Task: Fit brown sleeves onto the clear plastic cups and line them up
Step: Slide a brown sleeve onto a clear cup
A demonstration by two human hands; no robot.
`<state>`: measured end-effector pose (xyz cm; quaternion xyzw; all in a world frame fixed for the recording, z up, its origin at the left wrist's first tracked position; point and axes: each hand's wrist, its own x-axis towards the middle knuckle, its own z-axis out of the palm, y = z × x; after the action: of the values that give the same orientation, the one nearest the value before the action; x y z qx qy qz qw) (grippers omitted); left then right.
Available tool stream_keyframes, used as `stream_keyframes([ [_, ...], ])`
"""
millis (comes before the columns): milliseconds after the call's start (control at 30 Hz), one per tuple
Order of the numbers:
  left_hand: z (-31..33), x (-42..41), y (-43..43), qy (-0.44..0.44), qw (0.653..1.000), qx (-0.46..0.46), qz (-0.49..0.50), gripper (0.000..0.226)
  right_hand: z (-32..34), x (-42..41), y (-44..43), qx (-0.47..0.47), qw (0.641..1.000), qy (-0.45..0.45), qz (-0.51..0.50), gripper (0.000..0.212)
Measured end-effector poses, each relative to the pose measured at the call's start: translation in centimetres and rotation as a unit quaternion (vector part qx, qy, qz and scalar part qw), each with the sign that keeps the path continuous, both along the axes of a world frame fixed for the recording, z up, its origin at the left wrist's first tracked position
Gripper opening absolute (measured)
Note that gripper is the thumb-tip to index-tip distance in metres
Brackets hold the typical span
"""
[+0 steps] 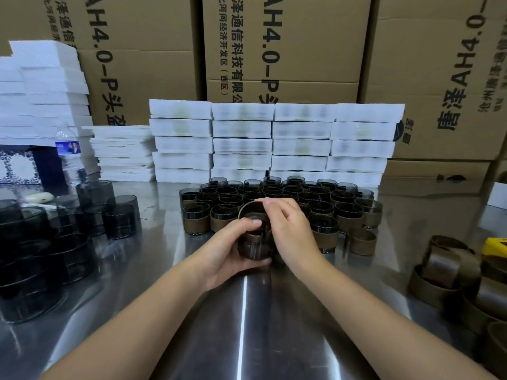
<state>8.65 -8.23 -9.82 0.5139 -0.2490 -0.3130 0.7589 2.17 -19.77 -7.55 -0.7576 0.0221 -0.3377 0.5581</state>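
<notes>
both hands [258, 237] gripping cup [253, 246], sleeve [251, 208]

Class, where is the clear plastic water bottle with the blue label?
Head view, far left of the steel table: the clear plastic water bottle with the blue label stands between the blue patterned box and the low stack of white foam sheets.

My left hand [229, 252] wraps the cup [253, 246] from the left, thumb curled across the front. My right hand [292, 231] arches in from the right, fingers curled on its top rim. Both forearms bare, converging.
</notes>
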Motion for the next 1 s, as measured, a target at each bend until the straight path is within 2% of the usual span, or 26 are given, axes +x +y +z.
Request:
stream_keyframes([
  [133,0.3,0.5,0.4,-0.01,0.999,-0.032,0.034,0.046,0.0,0.0,-0.2,-0.004,0.999,0.023,0.027,0.009],
  [233,0.5,0.8,0.6,-0.005,0.997,-0.042,0.065,0.038,-0.4,-0.1,-0.3,-0.009,0.995,0.05,0.082,0.03],
  [333,0.5,0.9,0.7,-0.013,0.995,-0.037,0.087,0.048,-0.3,0.0,-0.5,0.033,0.993,0.048,0.107,0.034],
  [367,0.4,0.8,0.7,-0.028,0.995,-0.033,0.093,0.046,-0.1,0.1,-0.7,0.053,0.991,0.047,0.111,0.034],
  [433,0.4,0.7,0.8,-0.078,0.99,-0.018,0.115,0.043,0.1,0.2,-1.1,0.081,0.988,0.043,0.123,0.029],
  [500,0.5,0.7,0.9,-0.121,0.982,-0.002,0.148,0.055,0.3,0.2,-1.3,0.091,0.986,0.039,0.134,0.022],
  [600,0.5,0.5,0.8,-0.141,0.977,-0.001,0.163,0.059,0.4,0.1,-1.6,0.099,0.984,0.032,0.145,0.016],
  [800,0.4,0.3,0.8,-0.155,0.975,0.008,0.157,0.026,0.3,0.0,-2.2,0.085,0.987,0.032,0.132,0.008],
  [867,0.5,0.2,0.9,-0.15,0.978,0.009,0.145,0.022,0.4,-0.1,-2.7,0.098,0.985,0.041,0.138,0.006],
  [933,0.6,-0.1,0.9,-0.135,0.983,0.002,0.126,0.023,0.4,0.0,-3.0,0.112,0.982,0.06,0.141,0.018],
  [1000,0.6,-0.2,0.8,-0.122,0.987,-0.009,0.101,0.04,0.4,0.1,-3.1,0.106,0.979,0.095,0.144,0.042],
])
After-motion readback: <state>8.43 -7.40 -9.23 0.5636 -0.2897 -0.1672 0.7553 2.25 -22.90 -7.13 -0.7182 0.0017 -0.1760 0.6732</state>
